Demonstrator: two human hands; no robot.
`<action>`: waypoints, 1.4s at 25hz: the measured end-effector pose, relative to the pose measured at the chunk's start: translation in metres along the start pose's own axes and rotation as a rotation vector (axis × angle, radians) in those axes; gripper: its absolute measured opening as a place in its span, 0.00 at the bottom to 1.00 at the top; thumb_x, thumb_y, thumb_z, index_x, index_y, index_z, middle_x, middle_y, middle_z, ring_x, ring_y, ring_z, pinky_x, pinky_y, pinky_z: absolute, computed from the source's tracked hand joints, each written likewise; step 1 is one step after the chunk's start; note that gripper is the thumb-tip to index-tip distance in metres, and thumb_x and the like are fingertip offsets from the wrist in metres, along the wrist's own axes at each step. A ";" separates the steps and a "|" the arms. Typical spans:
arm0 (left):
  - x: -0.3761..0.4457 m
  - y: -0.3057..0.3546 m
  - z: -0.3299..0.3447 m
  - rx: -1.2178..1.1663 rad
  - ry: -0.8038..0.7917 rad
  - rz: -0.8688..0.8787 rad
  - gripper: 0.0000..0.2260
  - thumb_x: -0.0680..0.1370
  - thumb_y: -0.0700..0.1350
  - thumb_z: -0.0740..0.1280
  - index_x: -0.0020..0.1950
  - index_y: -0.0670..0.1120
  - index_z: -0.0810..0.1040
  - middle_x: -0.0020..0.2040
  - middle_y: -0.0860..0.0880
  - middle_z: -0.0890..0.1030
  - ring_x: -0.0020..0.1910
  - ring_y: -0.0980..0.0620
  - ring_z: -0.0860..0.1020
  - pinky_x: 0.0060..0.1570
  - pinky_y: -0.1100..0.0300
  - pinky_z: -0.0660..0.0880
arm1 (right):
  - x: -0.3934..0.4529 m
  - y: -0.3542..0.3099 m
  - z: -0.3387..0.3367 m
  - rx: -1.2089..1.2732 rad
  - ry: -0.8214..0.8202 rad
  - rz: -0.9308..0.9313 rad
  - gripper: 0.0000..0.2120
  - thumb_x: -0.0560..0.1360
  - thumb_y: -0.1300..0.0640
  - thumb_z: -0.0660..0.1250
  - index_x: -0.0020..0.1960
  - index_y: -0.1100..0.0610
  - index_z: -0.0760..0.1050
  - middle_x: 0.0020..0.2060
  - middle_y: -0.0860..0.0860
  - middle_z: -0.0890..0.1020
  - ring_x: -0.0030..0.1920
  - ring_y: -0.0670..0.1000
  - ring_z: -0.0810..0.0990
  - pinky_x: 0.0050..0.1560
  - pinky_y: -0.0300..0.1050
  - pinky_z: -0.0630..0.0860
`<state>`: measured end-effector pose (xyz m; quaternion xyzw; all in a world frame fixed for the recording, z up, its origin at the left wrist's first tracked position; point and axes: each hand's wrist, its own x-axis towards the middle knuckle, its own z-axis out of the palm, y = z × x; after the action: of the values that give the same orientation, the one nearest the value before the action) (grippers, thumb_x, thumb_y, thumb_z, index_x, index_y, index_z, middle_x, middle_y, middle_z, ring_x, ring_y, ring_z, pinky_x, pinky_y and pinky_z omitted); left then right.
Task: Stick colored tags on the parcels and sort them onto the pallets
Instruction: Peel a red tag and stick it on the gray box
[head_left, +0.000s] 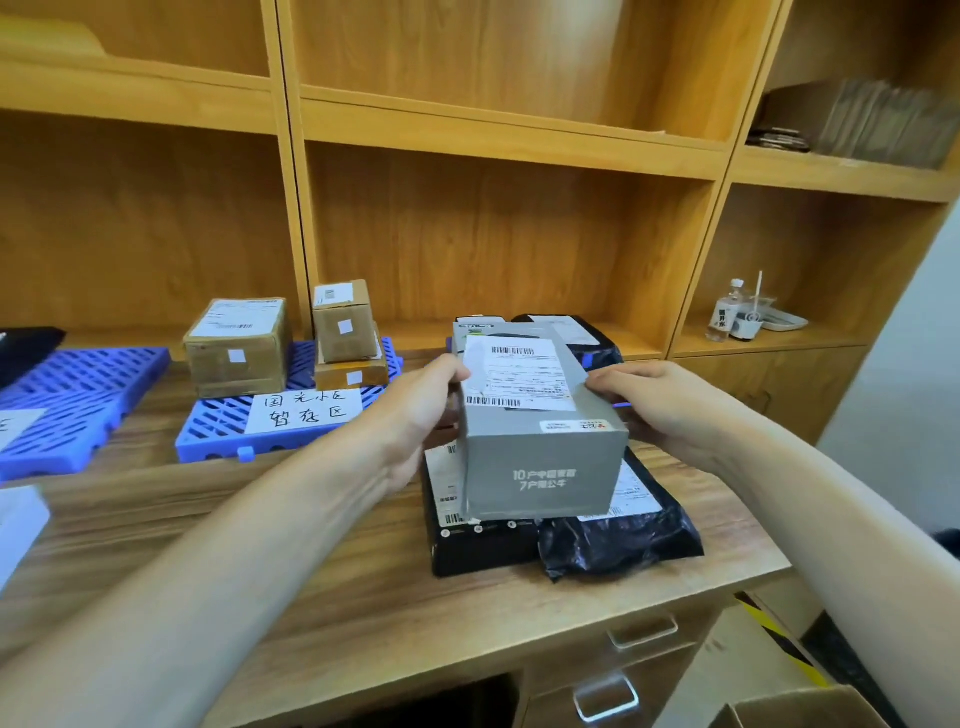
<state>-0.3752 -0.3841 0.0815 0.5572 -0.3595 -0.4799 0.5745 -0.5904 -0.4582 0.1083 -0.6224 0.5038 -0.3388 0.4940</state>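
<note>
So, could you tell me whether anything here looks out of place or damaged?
Nothing looks damaged. The top brown box of the small stack on the middle blue pallet sits slightly askew. Both hands hold the grey box level over the black parcels.

3 brown cartons, 2 blue pallets, 1 grey box, approx 3 black parcels, 2 bottles

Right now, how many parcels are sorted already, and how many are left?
Done: three brown cartons with small white tags sit on the middle blue pallet. In hand: the left hand and right hand hold a grey box. Left: a black box and black mailer bags below it.
</note>
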 end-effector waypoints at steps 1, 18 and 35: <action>-0.005 0.001 -0.012 -0.020 0.029 -0.001 0.09 0.79 0.45 0.62 0.48 0.47 0.82 0.49 0.45 0.87 0.46 0.47 0.79 0.52 0.53 0.72 | -0.002 -0.002 0.010 0.010 -0.032 -0.010 0.06 0.79 0.59 0.67 0.47 0.58 0.83 0.39 0.49 0.86 0.32 0.45 0.83 0.32 0.37 0.77; -0.113 -0.030 -0.201 -0.028 0.379 -0.074 0.10 0.79 0.46 0.60 0.46 0.50 0.81 0.43 0.52 0.84 0.26 0.60 0.76 0.31 0.63 0.68 | -0.017 0.004 0.217 -0.012 -0.563 -0.009 0.11 0.78 0.59 0.68 0.58 0.63 0.81 0.53 0.58 0.86 0.57 0.57 0.84 0.65 0.55 0.76; -0.127 -0.058 -0.262 -0.016 0.501 0.005 0.14 0.82 0.41 0.59 0.64 0.44 0.79 0.56 0.52 0.82 0.57 0.58 0.78 0.44 0.73 0.71 | -0.031 0.007 0.273 -0.165 -0.491 -0.056 0.16 0.76 0.55 0.71 0.62 0.53 0.76 0.52 0.52 0.85 0.53 0.50 0.84 0.59 0.49 0.80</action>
<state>-0.1712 -0.1814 0.0082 0.6534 -0.2034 -0.3279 0.6513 -0.3499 -0.3536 0.0270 -0.7379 0.3774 -0.1488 0.5393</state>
